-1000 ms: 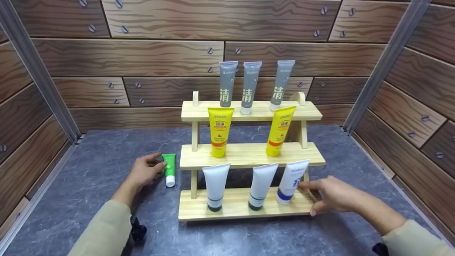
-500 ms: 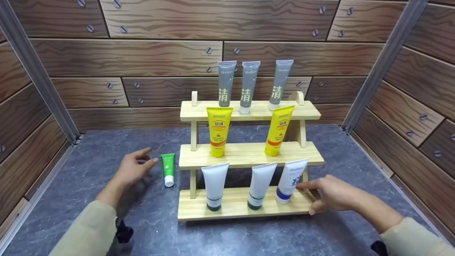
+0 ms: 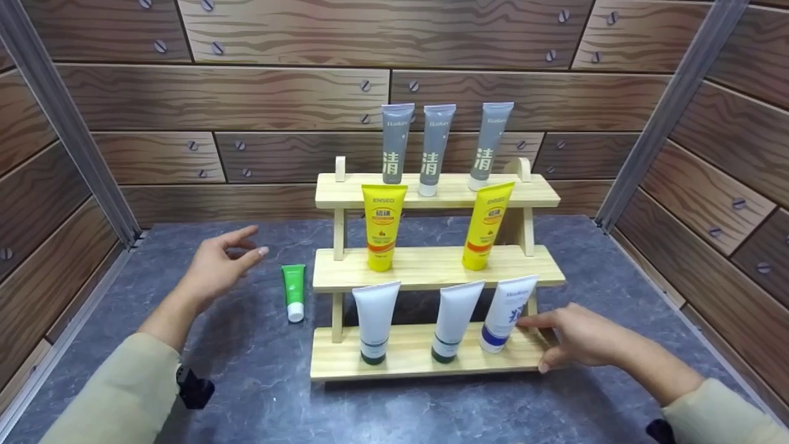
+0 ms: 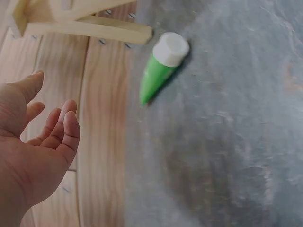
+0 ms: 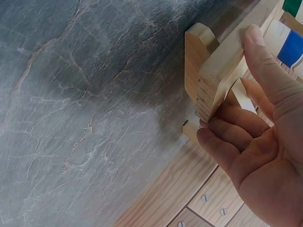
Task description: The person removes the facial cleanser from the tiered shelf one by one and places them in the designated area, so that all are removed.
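My left hand [image 3: 212,269] hovers over the table, up and to the left of a green tube [image 3: 294,290] with a white cap. Its fingers are loosely bent and hold nothing; the left wrist view shows the green tube [image 4: 158,73] apart from them. At the right end of the three-tier wooden display rack [image 3: 425,364], my right hand [image 3: 585,339] grips the bottom shelf. In the right wrist view the thumb lies on one face of that shelf [image 5: 222,71], with curled fingers at its other side. A white tube with a blue band [image 3: 508,311] stands beside the forefinger.
Grey tubes [image 3: 436,145] stand on the top shelf and yellow tubes [image 3: 382,225] on the middle one. Two white tubes with dark caps [image 3: 374,320] share the bottom shelf. Wood-patterned walls [image 3: 296,98] enclose the grey marbled table [image 3: 259,394].
My left hand has drawn away from the green tube, moving left and up, and its fingers have parted from it. The green tube lies where it was. My right hand stays on the rack.
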{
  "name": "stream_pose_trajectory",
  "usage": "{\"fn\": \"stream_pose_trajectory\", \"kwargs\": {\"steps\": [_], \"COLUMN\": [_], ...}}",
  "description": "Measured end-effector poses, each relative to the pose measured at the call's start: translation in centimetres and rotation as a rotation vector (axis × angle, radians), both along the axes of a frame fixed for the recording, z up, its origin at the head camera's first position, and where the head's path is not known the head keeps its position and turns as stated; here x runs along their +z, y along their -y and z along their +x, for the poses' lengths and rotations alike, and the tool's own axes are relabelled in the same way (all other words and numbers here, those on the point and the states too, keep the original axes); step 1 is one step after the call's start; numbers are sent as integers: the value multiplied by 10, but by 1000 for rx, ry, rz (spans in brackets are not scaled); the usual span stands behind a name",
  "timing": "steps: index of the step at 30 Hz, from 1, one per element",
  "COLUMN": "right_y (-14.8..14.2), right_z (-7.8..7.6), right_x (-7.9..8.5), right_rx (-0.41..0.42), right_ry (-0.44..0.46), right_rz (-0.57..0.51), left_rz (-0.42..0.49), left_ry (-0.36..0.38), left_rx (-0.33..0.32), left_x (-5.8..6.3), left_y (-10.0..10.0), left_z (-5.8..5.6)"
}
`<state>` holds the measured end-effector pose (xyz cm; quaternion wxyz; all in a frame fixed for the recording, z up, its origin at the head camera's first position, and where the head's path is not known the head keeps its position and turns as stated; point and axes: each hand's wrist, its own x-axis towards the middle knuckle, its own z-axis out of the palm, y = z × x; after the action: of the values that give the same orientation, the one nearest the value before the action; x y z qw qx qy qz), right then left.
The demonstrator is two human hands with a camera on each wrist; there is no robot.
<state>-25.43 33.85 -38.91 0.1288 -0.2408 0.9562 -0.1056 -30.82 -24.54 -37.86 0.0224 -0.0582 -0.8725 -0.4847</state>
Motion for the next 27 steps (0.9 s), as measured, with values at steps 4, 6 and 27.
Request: {"fn": "stream_pose_trajectory", "kwargs": {"steps": [4, 6, 27], "right_y": [0, 0, -2], "right_z": [0, 0, -3], "right_x": [0, 0, -1], "right_rx": [-14, -15, 23], "right_ry": [11, 9, 6], "right_rz": [-5, -10, -22], "left_rz": [-17, -22, -82], "left_ry": [-48, -78, -319], "left_rx": [-19, -26, -144], "left_x": [19, 28, 139], "left_y": [-5, -8, -53], "left_z": [3, 5, 1]}}
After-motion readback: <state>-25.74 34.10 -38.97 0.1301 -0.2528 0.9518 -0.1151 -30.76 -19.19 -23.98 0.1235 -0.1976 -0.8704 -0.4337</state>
